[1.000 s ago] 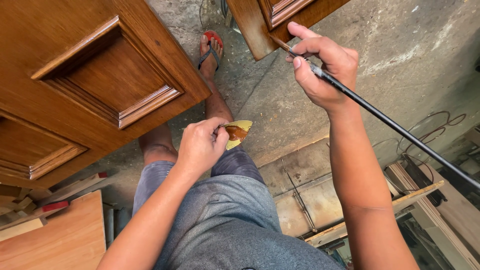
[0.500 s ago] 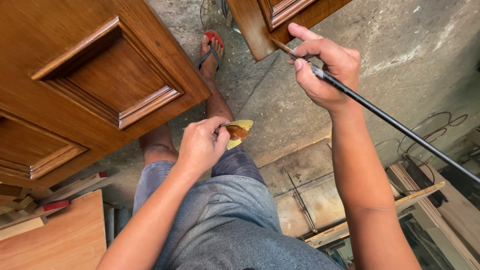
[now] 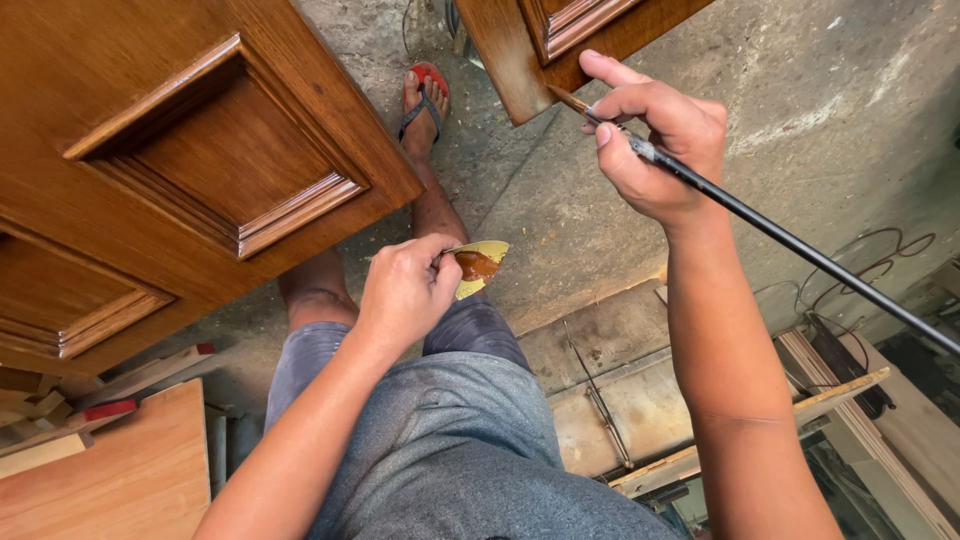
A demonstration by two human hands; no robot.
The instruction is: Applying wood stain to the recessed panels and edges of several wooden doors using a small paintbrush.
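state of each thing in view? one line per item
left hand: closed on the yellow scraper
yellow scraper: held level, brown paste on its blade
right hand: gripping the thin brush
thin brush: tip against the upper door panel
upper door panel: stained brown
big door panel: stained brown, glossy

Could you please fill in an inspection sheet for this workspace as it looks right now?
Surface: bare concrete floor, stained and dusty.
Job's things: thin black-handled brush, tip at the edge of the upper door panel; small yellow scraper carrying brown paste; large door panel.
Clutter: wood offcuts at lower left; frames and strips at lower right.
Hands: left hand holds the scraper; right hand grips the brush.
Cables: thin wire loops on the floor at right.
Surroundings: sandalled foot; plywood sheet.
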